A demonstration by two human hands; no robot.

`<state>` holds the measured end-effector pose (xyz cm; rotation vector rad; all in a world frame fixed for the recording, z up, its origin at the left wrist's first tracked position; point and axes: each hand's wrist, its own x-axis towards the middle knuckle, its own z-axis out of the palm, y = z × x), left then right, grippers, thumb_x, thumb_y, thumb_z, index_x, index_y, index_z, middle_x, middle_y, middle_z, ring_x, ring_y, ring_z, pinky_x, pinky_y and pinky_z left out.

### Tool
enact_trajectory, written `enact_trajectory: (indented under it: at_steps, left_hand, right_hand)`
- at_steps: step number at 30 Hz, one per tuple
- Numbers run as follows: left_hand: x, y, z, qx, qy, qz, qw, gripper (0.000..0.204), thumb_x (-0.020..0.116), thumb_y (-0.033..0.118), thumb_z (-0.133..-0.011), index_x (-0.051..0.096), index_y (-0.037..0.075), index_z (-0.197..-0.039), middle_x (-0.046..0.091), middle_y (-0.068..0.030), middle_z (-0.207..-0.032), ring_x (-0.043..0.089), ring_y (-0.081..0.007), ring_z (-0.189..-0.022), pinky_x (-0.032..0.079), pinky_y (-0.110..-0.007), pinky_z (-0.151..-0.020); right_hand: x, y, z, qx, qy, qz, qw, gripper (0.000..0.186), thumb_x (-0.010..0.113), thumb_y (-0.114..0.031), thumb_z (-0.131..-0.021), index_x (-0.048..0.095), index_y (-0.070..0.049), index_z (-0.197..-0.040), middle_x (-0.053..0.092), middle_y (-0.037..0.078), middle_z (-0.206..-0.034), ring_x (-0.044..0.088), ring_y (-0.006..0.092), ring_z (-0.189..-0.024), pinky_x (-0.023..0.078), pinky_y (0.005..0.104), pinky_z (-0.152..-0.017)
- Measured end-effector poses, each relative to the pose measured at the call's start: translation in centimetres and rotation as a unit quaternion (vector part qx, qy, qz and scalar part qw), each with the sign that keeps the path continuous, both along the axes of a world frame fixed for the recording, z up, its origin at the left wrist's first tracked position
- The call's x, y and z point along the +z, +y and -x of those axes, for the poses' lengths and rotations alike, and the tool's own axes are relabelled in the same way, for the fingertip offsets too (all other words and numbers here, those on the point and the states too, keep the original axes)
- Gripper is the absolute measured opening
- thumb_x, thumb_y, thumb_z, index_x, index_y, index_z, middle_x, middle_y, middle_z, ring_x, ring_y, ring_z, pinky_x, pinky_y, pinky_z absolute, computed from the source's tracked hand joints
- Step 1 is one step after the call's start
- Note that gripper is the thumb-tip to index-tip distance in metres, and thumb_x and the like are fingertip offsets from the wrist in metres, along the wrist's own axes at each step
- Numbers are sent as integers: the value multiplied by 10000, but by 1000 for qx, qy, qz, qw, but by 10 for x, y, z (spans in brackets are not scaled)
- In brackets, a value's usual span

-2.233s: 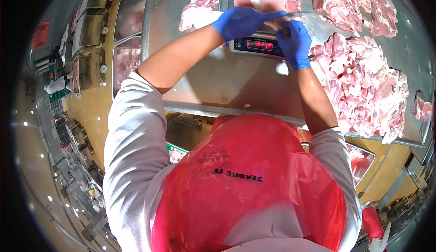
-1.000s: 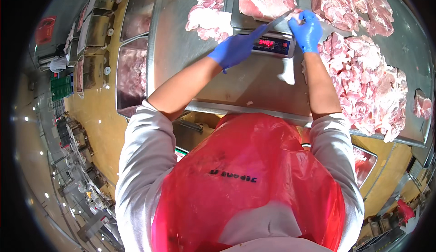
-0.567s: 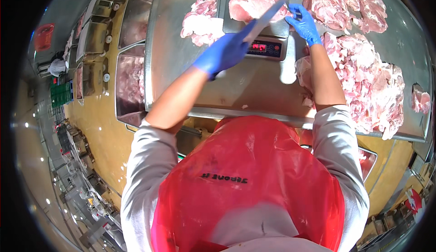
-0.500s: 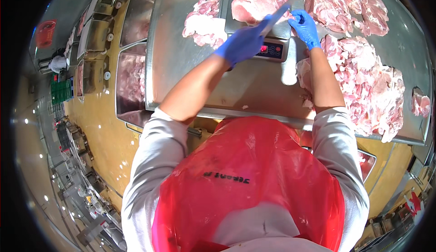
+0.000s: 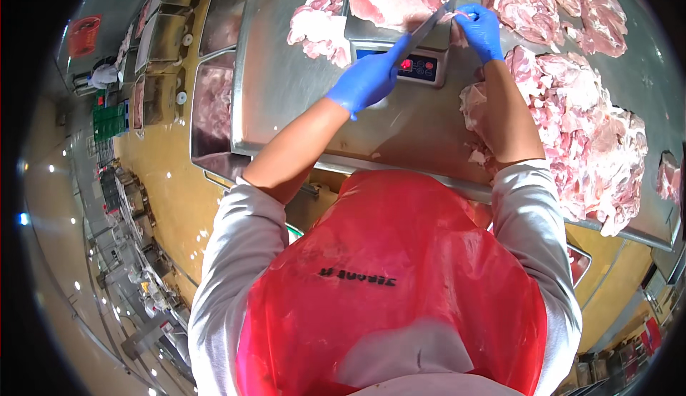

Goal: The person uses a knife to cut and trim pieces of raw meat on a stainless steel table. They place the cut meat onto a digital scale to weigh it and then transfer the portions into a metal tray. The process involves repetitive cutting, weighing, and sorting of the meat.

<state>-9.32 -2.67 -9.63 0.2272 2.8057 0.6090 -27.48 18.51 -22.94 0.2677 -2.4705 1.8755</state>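
A blue-gloved left hand, my left hand [image 5: 368,82], is closed round the handle of a knife [image 5: 426,27]. Its blade slants up and to the right, the tip by the right edge of a large pink piece of meat [image 5: 396,0]. That piece lies on the platform of a weighing scale [image 5: 429,69] with a lit red display. My right hand [image 5: 481,33], also gloved in blue, is closed at the meat's right side. Between its thumb and finger is a small meat strip [image 5: 463,16], near the knife tip.
Right of my right forearm lies a big heap of meat trimmings [image 5: 572,139]. Larger meat pieces [image 5: 522,10] lie behind it. A smaller group of pieces [image 5: 319,28] sits left of the scale. Metal bins [image 5: 212,110] with meat stand along the left edge of the steel table [image 5: 286,110].
The view has shifted slightly. My left hand and the knife have moved a little down and left against the scale. A meat strip now shows more plainly in my right hand.
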Motion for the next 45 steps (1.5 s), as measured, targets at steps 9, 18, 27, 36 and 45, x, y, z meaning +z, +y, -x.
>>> enact_trajectory:
  at_steps: [9, 18, 27, 36, 45]
  left_hand:
    - [26, -12, -99, 103, -15, -142, 984, 670, 539, 60, -949, 261, 196, -1543, 585, -161, -702, 527, -245, -558, 469, -368, -600]
    - [89, -34, -116, 334, 62, -309, 888, 746, 612, 89, -943, 205, 167, -1563, 614, -15, -870, 462, -52, -591, 434, -207, -531]
    - [59, -32, -118, 428, 63, -317, 844, 471, 705, 3, -847, 527, 26, -1283, 622, -42, -855, 548, -70, -576, 440, -227, -466]
    - [-8, -6, -17, 270, 131, -352, 887, 497, 661, 5, -832, 510, -7, -1306, 627, -118, -1136, 595, -192, -1054, 473, -342, -944]
    - [31, 12, 25, 284, 45, -111, 951, 342, 591, 169, -950, 514, -2, -1236, 667, -225, -1041, 668, -350, -957, 516, -402, -814]
  right_hand:
    - [29, 80, -7, 175, -8, -32, 984, 128, 728, -107, -784, 690, -18, -868, 689, 48, -770, 605, 107, -687, 510, 288, -667]
    - [119, 118, -78, 424, -112, -163, 884, 351, 734, -96, -767, 681, -32, -1108, 681, 31, -886, 607, 133, -797, 497, 291, -754]
    - [89, 56, 54, 293, -74, -48, 952, 418, 632, -159, -917, 585, -118, -1330, 641, 28, -1125, 579, 169, -994, 474, 315, -906]
    - [62, -18, 55, 331, 128, -115, 928, 376, 675, -111, -770, 641, -53, -1140, 696, 166, -1014, 681, 269, -892, 524, 343, -824]
    - [27, -17, 5, 175, 78, -83, 978, 281, 687, -168, -761, 655, -52, -1014, 698, 164, -870, 693, 314, -788, 542, 387, -720]
